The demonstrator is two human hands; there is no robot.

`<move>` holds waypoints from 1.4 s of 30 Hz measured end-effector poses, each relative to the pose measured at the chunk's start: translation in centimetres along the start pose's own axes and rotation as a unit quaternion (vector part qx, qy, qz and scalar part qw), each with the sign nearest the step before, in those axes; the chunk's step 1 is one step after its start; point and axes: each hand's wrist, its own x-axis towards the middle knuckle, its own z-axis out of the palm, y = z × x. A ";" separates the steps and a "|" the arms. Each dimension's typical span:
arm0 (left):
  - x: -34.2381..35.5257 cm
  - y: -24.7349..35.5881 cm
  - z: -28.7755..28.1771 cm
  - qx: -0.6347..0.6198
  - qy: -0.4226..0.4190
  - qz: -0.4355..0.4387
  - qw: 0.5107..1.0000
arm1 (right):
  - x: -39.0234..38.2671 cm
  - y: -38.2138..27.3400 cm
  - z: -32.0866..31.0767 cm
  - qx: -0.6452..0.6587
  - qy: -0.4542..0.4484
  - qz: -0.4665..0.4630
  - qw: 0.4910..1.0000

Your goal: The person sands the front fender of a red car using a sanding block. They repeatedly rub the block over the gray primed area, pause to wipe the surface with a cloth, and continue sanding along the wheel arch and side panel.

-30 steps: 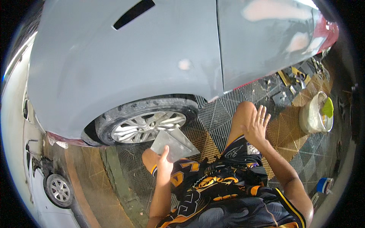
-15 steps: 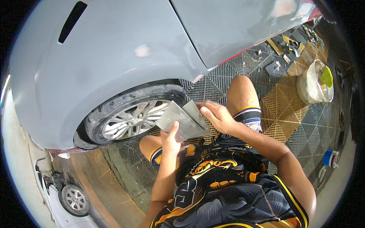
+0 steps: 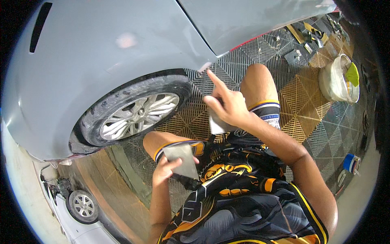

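So the left hand has a firm grip on a thin grey plate, thumb across its face and a fingertip peeking past the right edge. It's over the lap, long axis running mostly near-to-far but slanted, far end leaning left toward the silver wheel, near end angling right toward the shirt. The right hand has a second plate tucked under curled fingers (grip's partly hidden), its long axis pretty much near-to-far, bright end toward the lap. Index finger's stuck out at the pale patch on the grey fender's bottom corner; can't tell if it's touching.
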 end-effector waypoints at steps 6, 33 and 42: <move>-2.1 -3.2 -1.7 0.106 0.041 -0.115 0.987 | 6.6 -2.7 5.0 -0.129 0.075 -0.117 0.982; -3.0 -3.0 -5.3 0.220 0.101 -0.099 0.965 | 4.6 4.6 10.7 0.134 0.034 0.170 0.976; -3.3 -3.5 -5.9 0.219 0.119 -0.120 0.961 | 6.7 1.3 12.3 0.281 0.071 0.219 0.932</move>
